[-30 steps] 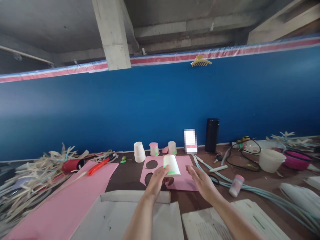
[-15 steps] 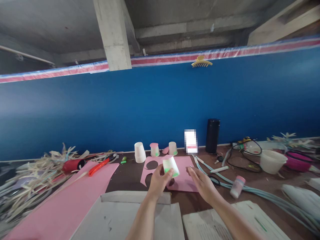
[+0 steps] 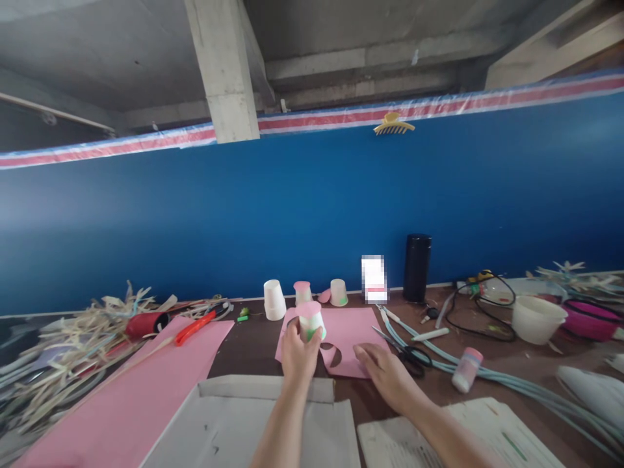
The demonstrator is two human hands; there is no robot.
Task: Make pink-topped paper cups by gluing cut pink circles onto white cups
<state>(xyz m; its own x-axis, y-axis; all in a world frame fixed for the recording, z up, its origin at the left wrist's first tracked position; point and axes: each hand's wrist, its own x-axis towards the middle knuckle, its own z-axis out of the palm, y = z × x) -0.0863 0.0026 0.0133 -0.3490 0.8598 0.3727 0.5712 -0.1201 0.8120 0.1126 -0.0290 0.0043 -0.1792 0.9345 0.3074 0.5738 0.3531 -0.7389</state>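
My left hand point(image 3: 297, 351) grips a small paper cup point(image 3: 311, 320) turned upside down, its base covered in pink and a green mark low on its side. It hovers over a pink paper sheet point(image 3: 348, 328) with round holes cut from it. My right hand point(image 3: 377, 370) rests flat on that sheet's near right corner, fingers apart, holding nothing. Behind stand three upturned cups: a white one point(image 3: 273, 299), a pink-topped one point(image 3: 301, 291) and a green-marked one point(image 3: 338, 292).
Scissors point(image 3: 407, 352) lie right of the pink sheet beside pale tubing point(image 3: 511, 383) and a small pink-capped bottle point(image 3: 467, 369). A black flask point(image 3: 416, 268) stands by the blue wall. A larger pink sheet point(image 3: 121, 403), orange pliers point(image 3: 195, 327) and dry straw point(image 3: 53, 364) lie left. Cardboard point(image 3: 253, 422) lies near.
My left hand has turned the cup from lying tilted on its side to standing base-up, and drawn it left. My right hand has dropped onto the pink sheet.
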